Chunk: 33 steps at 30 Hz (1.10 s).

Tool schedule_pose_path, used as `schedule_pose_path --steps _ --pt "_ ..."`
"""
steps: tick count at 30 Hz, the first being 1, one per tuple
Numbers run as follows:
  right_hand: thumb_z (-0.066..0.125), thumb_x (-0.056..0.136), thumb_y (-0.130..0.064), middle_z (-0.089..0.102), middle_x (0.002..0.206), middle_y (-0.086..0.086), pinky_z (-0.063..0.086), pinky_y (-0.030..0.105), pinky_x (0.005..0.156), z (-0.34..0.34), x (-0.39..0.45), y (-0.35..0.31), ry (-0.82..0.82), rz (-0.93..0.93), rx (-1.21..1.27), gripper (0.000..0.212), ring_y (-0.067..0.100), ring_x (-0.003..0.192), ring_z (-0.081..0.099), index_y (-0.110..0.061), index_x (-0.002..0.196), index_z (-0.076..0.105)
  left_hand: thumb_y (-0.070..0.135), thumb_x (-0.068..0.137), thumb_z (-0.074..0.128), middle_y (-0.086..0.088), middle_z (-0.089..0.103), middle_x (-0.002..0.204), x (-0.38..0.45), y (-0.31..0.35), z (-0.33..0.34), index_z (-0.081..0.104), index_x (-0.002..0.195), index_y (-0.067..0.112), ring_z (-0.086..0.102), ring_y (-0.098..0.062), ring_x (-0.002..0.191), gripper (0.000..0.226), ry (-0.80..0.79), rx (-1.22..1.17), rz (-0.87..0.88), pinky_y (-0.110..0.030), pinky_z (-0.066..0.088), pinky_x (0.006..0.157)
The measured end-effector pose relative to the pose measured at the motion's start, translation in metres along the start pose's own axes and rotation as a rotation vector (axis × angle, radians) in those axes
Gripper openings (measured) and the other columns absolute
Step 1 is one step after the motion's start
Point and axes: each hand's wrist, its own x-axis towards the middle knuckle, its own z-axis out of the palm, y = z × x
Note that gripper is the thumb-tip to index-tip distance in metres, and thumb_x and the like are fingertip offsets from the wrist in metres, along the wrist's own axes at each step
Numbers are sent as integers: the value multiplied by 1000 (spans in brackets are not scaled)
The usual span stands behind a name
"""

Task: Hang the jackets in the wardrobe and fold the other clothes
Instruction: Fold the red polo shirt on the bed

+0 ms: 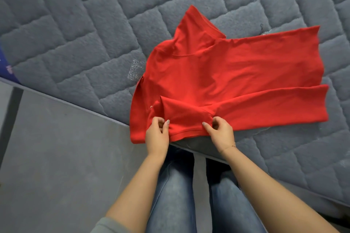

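While your left hand (157, 136) and right hand (220, 134) each pinch the sleeve of the red shirt (227, 73) spread on the mattress (75, 34) edge, treat it as light, limp cloth, gripping hems

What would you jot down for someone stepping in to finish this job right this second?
Left hand: pinches the near sleeve of the red shirt.
Right hand: pinches the same sleeve at its other end.
The shirt lies spread on the grey mattress, near its edge, partly overhanging.
Done: near sleeve is turned in over the body.
Left: far sleeve, then fold the body. No jackets or wardrobe in view.
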Motion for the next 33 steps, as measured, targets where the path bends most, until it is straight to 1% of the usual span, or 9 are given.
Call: schedule_pose_path --steps 3,6,9,11,14,19,24,29,33 --pt "75 84 -24 63 86 3 47 33 78 -6 2 0 -30 59 85 20 17 79 55 -11 93 63 19 84 73 -7 63 101 8 8 -10 63 102 8 56 -25 95 23 148 143 156 -41 43 85" --pt "75 84 -17 61 85 1 47 32 80 -14 4 -2 -115 129 204 16 16 81 55 -10 92 63 22 79 78 -12 60 110 8 -3 -24 61 108 7 56 -30 101 36 267 104 -12 -41 43 89" --pt "73 86 -15 62 91 7 49 38 85 -21 6 -4 -204 189 236 15 18 86 56 -8 93 61 30 87 71 -13 64 106 2 -22 -29 64 102 8 59 -32 102 28 91 24 -241 -45 45 95" --pt "69 89 -12 62 91 10 50 37 82 -23 8 -8 -268 199 279 12 19 86 56 -7 93 59 26 91 67 -11 65 90 -3 -31 -30 64 85 14 58 -29 92 15 -48 -63 -179 -47 45 91" --pt "65 91 -8 59 77 2 49 24 70 -24 12 -12 -352 237 434 13 11 75 57 -12 83 56 26 88 70 3 46 69 -8 -41 -44 55 66 25 42 -17 75 27 -175 -198 -142 -33 32 75" --pt "66 90 -7 56 73 -1 48 21 64 -21 11 -5 -341 283 449 11 9 68 55 -13 87 58 42 89 65 7 58 68 4 -62 -63 67 82 28 55 -19 91 16 -110 419 -112 -33 24 85" --pt "70 88 -18 65 81 5 49 32 75 -31 11 1 -61 218 353 9 17 74 59 -14 83 64 37 84 70 16 56 81 11 -47 -51 62 104 31 51 -16 103 23 -87 461 -48 -31 18 81" --pt "64 92 -26 59 82 10 48 38 71 -65 15 30 366 520 597 22 22 76 55 -4 90 62 41 88 67 4 64 106 4 -39 -28 56 109 24 58 -17 106 30 -71 -6 -192 -41 35 106" --pt "66 90 -39 55 89 13 55 41 71 -91 17 62 518 713 715 56 21 66 50 12 113 60 32 98 55 -17 66 92 0 -37 -14 60 94 2 61 -38 93 31 52 -62 -165 -46 48 83"
